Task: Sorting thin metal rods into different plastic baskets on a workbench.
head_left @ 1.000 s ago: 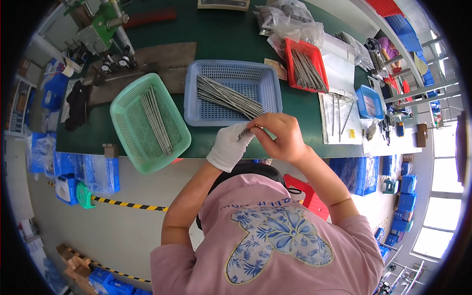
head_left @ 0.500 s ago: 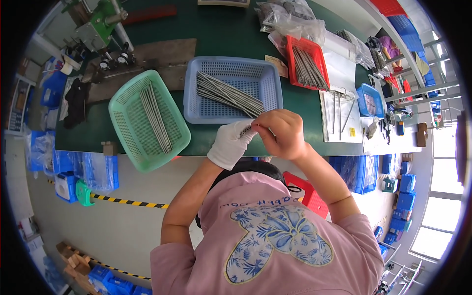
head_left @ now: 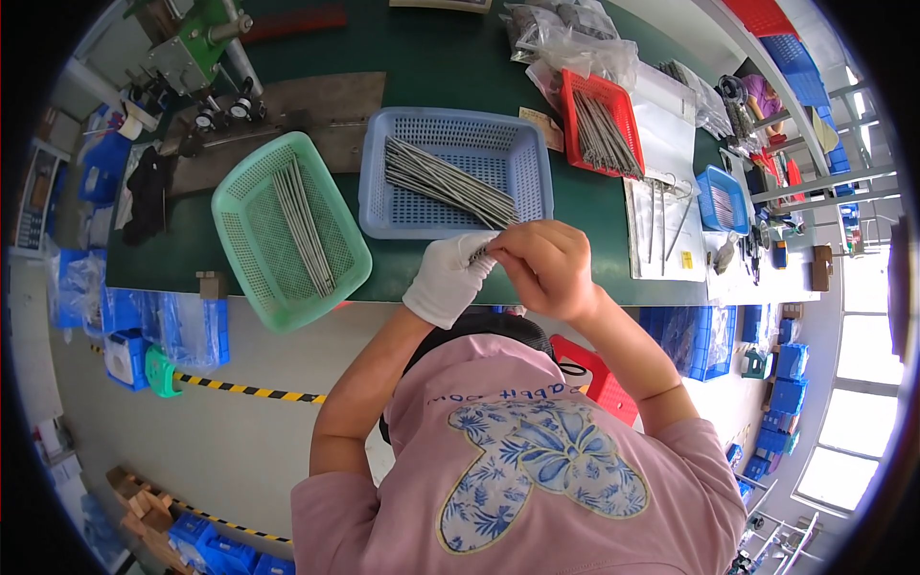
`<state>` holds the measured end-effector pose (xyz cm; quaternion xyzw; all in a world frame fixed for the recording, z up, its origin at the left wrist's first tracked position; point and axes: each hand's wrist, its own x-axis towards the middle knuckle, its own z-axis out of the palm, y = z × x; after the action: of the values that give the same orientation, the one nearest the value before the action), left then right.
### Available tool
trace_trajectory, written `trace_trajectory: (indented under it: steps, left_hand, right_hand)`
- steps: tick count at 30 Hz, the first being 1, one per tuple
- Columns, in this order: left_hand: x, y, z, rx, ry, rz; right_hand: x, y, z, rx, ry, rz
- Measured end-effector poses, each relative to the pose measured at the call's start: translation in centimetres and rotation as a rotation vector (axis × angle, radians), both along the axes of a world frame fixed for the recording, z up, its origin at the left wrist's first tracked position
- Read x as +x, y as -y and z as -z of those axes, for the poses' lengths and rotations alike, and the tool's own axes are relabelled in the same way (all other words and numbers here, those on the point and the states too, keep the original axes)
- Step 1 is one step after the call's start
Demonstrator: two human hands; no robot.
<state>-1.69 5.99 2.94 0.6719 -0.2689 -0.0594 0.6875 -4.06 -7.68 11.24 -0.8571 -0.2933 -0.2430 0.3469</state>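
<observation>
My left hand (head_left: 444, 282), in a white glove, is closed around a bundle of thin metal rods (head_left: 479, 253); only their ends show beside the thumb. Right up against those ends, the bare fingers of my right hand (head_left: 550, 268) are pinched together, and whatever they grip is too small to make out. Just beyond both hands is a blue perforated basket (head_left: 374, 206) with a pile of grey metal rods (head_left: 446, 180) lying slantwise in it. To the left, a green basket (head_left: 244, 244) holds a smaller row of rods (head_left: 304, 228).
A red basket (head_left: 572, 144) of rods stands at the right, near plastic bags (head_left: 575, 43) and papers (head_left: 661, 134). A green press-like machine with dial gauges (head_left: 196, 57) is at the far left beside a metal plate (head_left: 316, 110). A small blue basket (head_left: 707, 206) sits farther right.
Both hands stay nearly in place at the rod ends. The right fingers have shifted slightly, and the view has moved a little.
</observation>
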Motion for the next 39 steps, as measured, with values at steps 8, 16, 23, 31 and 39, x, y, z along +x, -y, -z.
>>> trace_trajectory:
  steps: [8, 16, 23, 31, 39]
  left_hand:
    - [0.0, -0.2, -0.9, 0.118, -0.148, 0.048]
    - [0.3, -0.1, -0.7, 0.129, -0.04, 0.02]
    - [0.4, -0.1, -0.5, 0.114, -0.057, 0.038]
    - [0.5, -0.2, -1.2, 0.125, -0.068, 0.009]
    - [0.9, -0.3, -1.0, 0.192, -0.143, 0.055]
  right_hand:
    - [0.4, 0.2, 0.7, 0.071, -0.074, 0.057]
    - [0.9, 0.5, 0.7, -0.044, 0.061, -0.009]
    - [1.1, 0.6, 0.8, -0.008, 0.054, -0.033]
    - [1.2, 0.3, 0.2, 0.106, -0.078, 0.011]
    - [1.7, 0.2, 0.5, 0.088, -0.141, 0.005]
